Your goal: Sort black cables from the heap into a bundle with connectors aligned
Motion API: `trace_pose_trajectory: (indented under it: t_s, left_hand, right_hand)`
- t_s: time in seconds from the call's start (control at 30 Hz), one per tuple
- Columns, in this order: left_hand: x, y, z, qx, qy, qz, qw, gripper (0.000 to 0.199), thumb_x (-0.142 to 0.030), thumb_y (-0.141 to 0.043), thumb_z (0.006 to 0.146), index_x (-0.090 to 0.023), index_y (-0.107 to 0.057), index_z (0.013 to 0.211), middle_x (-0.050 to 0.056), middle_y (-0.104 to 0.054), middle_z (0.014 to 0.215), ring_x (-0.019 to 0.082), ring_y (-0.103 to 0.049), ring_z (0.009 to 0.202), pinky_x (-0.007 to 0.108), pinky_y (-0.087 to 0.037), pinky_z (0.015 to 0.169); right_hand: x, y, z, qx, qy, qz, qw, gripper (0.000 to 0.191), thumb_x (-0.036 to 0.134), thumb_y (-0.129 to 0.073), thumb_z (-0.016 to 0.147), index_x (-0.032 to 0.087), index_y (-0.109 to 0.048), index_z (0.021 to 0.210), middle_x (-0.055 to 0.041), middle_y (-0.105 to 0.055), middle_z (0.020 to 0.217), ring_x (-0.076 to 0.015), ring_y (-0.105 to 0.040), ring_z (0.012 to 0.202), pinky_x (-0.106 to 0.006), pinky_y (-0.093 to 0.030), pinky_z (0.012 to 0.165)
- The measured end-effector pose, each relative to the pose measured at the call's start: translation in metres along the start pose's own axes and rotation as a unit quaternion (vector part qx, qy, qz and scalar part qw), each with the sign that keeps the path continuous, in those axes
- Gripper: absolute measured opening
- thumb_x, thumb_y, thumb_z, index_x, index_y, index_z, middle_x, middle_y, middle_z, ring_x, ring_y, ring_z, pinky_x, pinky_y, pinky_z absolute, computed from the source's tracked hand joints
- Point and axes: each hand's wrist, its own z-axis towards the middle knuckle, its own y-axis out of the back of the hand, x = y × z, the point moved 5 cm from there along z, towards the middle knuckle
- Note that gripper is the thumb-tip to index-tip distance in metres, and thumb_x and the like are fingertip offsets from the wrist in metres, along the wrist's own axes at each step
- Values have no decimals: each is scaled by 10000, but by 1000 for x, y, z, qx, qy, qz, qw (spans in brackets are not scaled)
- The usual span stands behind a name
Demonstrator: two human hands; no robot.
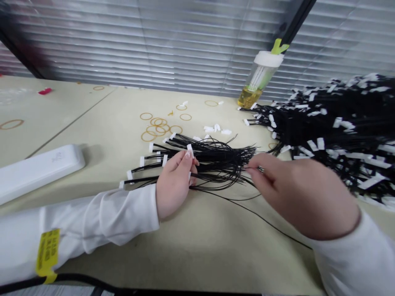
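Note:
A bundle of thin black wires (222, 158) with small white connectors lies fanned out on the table in front of me. My left hand (175, 176) is closed over the bundle, pinching a white connector (190, 150) between thumb and fingers. At the bundle's right end, the thumb and forefinger of my right hand (293, 193) are pressed together on a thin black wire (247, 167); the other fingers are curled out of sight. More white connectors (142, 161) stick out left of my left hand. One long loose wire (271, 224) trails toward the lower right.
A large heap of black wires (333, 127) with white connectors fills the right side. Several rubber bands (158, 126) and loose white connectors (217, 128) lie behind the bundle. A bottle (261, 78) with yellow contents stands at the back; a white case (40, 170) lies left.

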Motion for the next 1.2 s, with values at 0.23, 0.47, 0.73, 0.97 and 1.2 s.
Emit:
trace_pose_trajectory:
  t_s: [0.23,0.47,0.73,0.97,1.2]
  left_hand:
    - [0,-1,1,-1,3,5,1000,277,-349,-431,825,-161,-478,626,-40,-425,574,51,-386,471,142,-356,421]
    - [0,-2,0,19,5,16,1000,275,-332,-406,835,-164,-478,628,-43,-402,544,53,-361,438,147,-344,392]
    - [0,-5,-7,69,0,64,996,272,-374,-429,814,-173,-479,638,-49,-395,529,56,-355,431,148,-337,386]
    - [-3,-8,-12,107,-29,127,986,288,-397,-393,830,-183,-464,651,-46,-388,548,65,-357,442,150,-339,381]
    - [-4,-9,-17,141,-81,176,971,281,-378,-345,857,-190,-455,681,-46,-396,531,70,-362,441,160,-339,396]
  right_hand:
    - [-24,35,-3,-175,-106,209,956,154,217,-605,716,191,-659,858,-27,-633,652,-106,-537,522,-248,-389,503]
    - [-26,29,-4,-269,-209,610,715,289,181,-430,841,297,-533,1085,3,-561,766,-66,-512,530,-234,-436,478]
    - [13,4,6,-26,-58,413,908,89,228,-533,784,198,-603,740,7,-593,660,-84,-515,573,-211,-398,541]
    - [24,-4,8,-4,-44,367,929,192,247,-494,808,178,-531,632,18,-500,547,-74,-410,495,-219,-315,495]
    - [29,-6,11,10,-29,373,927,238,255,-489,809,157,-508,593,36,-440,507,-54,-347,474,-203,-290,489]
